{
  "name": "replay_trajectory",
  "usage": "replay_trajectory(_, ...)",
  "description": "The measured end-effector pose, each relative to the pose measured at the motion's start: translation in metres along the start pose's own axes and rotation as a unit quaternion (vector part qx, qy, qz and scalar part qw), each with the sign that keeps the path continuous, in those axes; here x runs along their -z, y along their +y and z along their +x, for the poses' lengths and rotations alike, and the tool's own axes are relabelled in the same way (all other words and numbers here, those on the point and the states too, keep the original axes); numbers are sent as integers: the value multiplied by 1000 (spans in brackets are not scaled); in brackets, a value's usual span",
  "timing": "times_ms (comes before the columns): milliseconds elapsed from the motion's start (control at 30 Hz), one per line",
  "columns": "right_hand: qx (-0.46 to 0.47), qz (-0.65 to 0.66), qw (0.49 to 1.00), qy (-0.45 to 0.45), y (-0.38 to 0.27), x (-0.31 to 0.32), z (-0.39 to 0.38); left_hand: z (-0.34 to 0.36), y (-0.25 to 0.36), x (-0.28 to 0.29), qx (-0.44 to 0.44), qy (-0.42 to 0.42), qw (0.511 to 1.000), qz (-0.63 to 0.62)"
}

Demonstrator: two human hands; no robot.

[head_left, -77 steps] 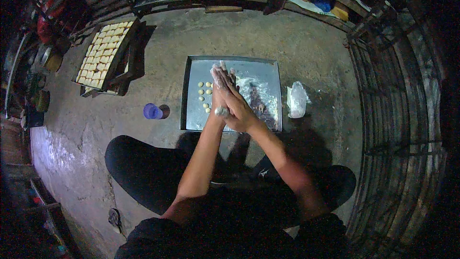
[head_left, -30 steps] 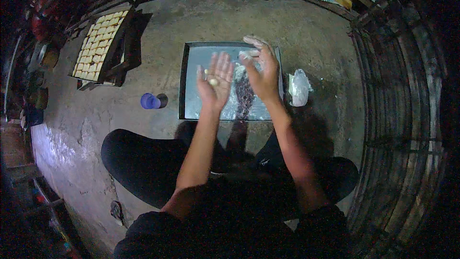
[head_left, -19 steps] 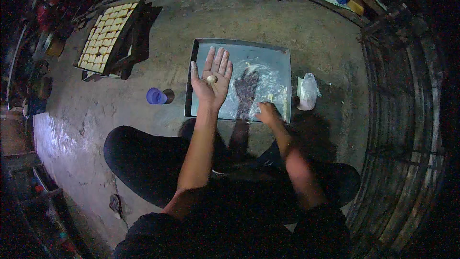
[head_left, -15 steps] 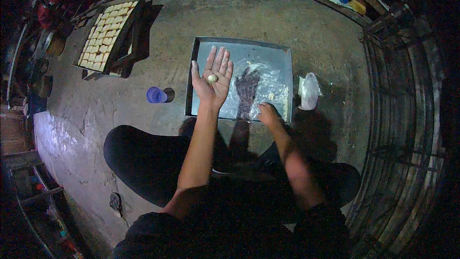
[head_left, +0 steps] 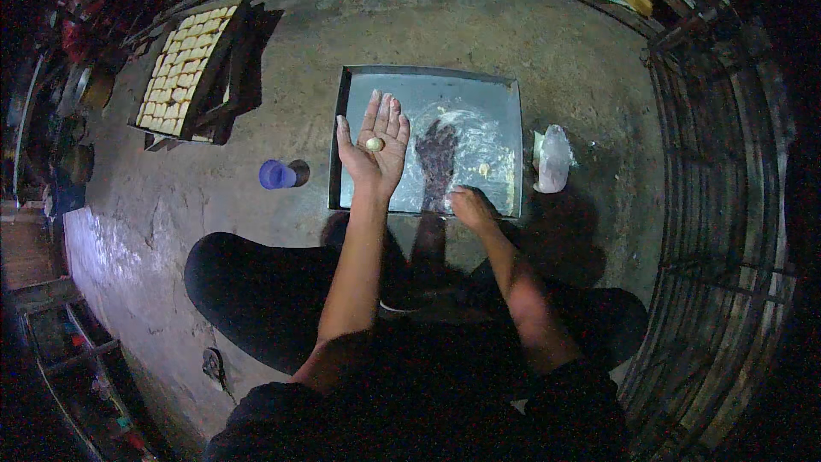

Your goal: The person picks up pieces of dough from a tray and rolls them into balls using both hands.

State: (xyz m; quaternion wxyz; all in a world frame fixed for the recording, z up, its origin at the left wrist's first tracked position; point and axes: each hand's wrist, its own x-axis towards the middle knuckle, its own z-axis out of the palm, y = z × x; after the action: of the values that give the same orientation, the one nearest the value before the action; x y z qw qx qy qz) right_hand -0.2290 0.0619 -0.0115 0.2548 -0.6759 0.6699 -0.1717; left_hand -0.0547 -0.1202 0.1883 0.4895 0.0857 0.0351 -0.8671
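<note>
My left hand (head_left: 376, 154) is held palm up over the tray, dusted white, its fingers stretched out. On its palm rests a small pale dough ball (head_left: 375, 145), held there without the fingers wrapping round it. My right hand (head_left: 470, 207) is at the tray's near edge with its fingers curled in. Whatever may be between those fingertips is too small to make out. The shallow metal tray (head_left: 515, 111) lies on the floor and carries smeared white powder (head_left: 470, 124). Toward its right side sits a small pale lump (head_left: 485, 169).
Left of the tray stands a blue-purple cup (head_left: 275, 174). To its right is a clear plastic bag (head_left: 554, 161) with white contents. A tilted tray of pale dough pieces (head_left: 184, 73) leans at the far left. Slatted racks (head_left: 714, 205) line the right; my folded legs (head_left: 256, 291) are in front.
My right hand has shifted slightly left along the tray's near edge. My left hand has lowered a little, and the dough ball has moved slightly on its palm.
</note>
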Motion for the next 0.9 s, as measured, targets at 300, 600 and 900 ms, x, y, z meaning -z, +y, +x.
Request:
replay_trajectory(300,-96,8,995,8,2,7,-2,5,-13,3,13,23,1000,0)
replay_trajectory(600,-33,-73,993,87,36,-24,-10,4,-1,2,-12,59,998,20)
replay_trajectory(900,-92,147,958,228,-15,45,22,-3,-15,23,7,49,998,33)
